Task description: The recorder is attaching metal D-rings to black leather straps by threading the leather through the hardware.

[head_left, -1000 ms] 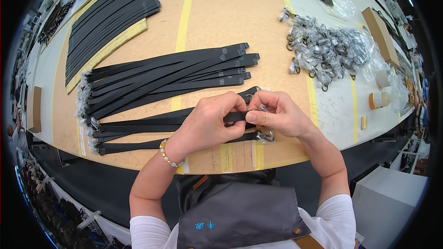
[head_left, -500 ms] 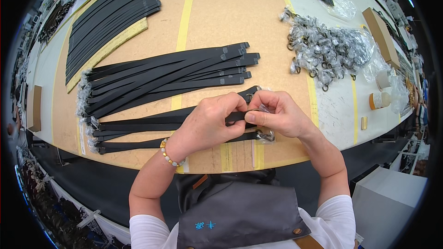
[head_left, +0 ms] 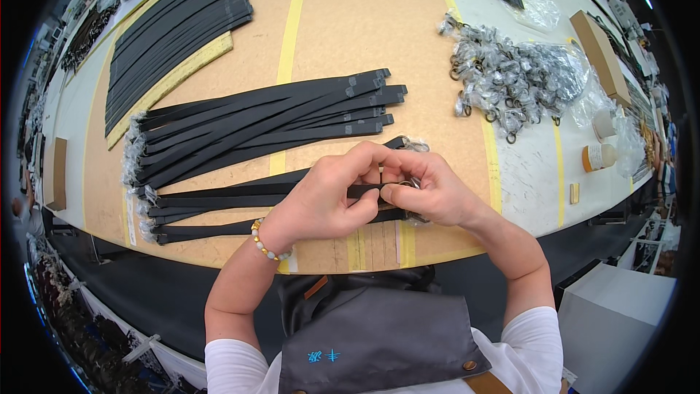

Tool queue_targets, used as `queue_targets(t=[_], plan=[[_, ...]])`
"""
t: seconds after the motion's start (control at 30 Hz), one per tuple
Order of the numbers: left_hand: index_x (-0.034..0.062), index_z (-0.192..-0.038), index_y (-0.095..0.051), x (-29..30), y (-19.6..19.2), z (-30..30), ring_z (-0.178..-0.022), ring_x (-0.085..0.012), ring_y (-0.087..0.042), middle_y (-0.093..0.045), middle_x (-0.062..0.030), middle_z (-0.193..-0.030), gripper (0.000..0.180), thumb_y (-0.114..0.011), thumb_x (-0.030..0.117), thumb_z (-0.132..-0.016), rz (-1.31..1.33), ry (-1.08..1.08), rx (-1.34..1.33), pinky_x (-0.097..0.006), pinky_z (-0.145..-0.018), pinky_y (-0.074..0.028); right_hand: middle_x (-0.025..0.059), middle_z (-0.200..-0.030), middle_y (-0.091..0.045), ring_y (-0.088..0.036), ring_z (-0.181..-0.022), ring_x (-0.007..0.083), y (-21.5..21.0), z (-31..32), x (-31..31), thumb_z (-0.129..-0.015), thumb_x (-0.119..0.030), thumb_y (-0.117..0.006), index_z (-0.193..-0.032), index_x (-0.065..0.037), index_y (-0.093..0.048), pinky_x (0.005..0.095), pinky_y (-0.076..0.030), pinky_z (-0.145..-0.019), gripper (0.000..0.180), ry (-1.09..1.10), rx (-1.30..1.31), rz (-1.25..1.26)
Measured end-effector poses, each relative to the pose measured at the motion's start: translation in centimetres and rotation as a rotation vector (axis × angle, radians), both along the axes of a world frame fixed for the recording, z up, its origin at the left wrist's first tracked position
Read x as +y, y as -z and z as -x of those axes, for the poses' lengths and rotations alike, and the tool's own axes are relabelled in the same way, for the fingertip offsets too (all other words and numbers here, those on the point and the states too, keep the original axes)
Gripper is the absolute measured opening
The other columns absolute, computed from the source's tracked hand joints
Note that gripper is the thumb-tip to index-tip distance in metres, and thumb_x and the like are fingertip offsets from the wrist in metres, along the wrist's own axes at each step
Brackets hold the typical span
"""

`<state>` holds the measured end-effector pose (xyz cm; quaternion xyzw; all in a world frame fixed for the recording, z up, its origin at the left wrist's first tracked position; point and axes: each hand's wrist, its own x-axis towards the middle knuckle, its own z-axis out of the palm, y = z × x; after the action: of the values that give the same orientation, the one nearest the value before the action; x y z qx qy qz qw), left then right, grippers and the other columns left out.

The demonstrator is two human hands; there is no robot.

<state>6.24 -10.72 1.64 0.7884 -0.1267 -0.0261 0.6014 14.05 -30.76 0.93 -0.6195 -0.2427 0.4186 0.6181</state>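
My two hands meet over the near side of the table, closed around the right-hand end of a black strap (head_left: 359, 191). My left hand (head_left: 328, 193) pinches the strap between thumb and fingers. Tight against it, my right hand (head_left: 434, 191) grips the same end, with a metal clasp (head_left: 412, 183) showing beside its fingertips. The fingers partly hide how strap and clasp meet. Around my left hand lie more straps (head_left: 211, 202), their left ends in clear plastic wrap (head_left: 147, 211). Just beyond is a loose pile of black straps (head_left: 270, 113).
Plastic-wrapped metal clasps (head_left: 514, 76) are heaped at the right, near a cardboard box (head_left: 599, 58) and a small bottle (head_left: 599, 157). Flat black strips (head_left: 179, 33) lie far left along a yellow-edged board (head_left: 171, 87). A white box (head_left: 616, 325) stands below the table's right edge.
My right hand has shifted slightly left and its fingers have curled in closer to my left hand. The strap end sits lower between the fingers.
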Motion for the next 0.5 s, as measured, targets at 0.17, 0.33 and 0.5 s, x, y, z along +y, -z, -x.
queue_targets(t=[0.17, 0.33, 0.5], plan=[[0.0001, -0.114, -0.058, 0.3, 0.1, 0.1, -0.063, -0.0079, -0.051, -0.058, -0.0012, -0.073, 0.036, -0.057, -0.005, -0.078, 0.128, 0.024, 0.06, -0.024, -0.059, -0.044, -0.0052, -0.08, -0.057, -0.048, -0.075, 0.0035, 0.1, -0.5, -0.7, -0.095, -0.021, -0.073, -0.097, -0.002, -0.066, 0.0239, -0.041, -0.065, 0.02, -0.1, 0.156, 0.028], [-0.004, -0.115, -0.059, 1.0, -0.3, -0.1, -0.074, -0.0057, -0.057, -0.064, -0.0031, -0.084, 0.03, -0.059, -0.005, -0.084, 0.179, 0.063, 0.173, -0.022, -0.067, -0.048, -0.0044, -0.073, -0.057, -0.047, -0.071, 0.0038, -0.7, -0.6, -0.9, -0.097, -0.025, -0.072, -0.088, -0.002, -0.065, 0.0251, -0.04, -0.061, 0.025, -0.133, -0.066, 0.169], [-0.002, -0.096, -0.066, 2.7, 0.2, -1.8, -0.074, -0.0127, -0.062, -0.067, -0.0072, -0.084, 0.006, -0.064, -0.001, -0.09, -0.268, -0.299, -0.159, -0.026, -0.069, -0.051, -0.0026, -0.069, -0.056, -0.047, -0.069, 0.0054, -1.1, -0.1, -0.6, -0.096, -0.022, -0.07, -0.082, -0.001, -0.063, 0.0271, -0.04, -0.059, 0.026, -0.095, -0.213, 0.112]])
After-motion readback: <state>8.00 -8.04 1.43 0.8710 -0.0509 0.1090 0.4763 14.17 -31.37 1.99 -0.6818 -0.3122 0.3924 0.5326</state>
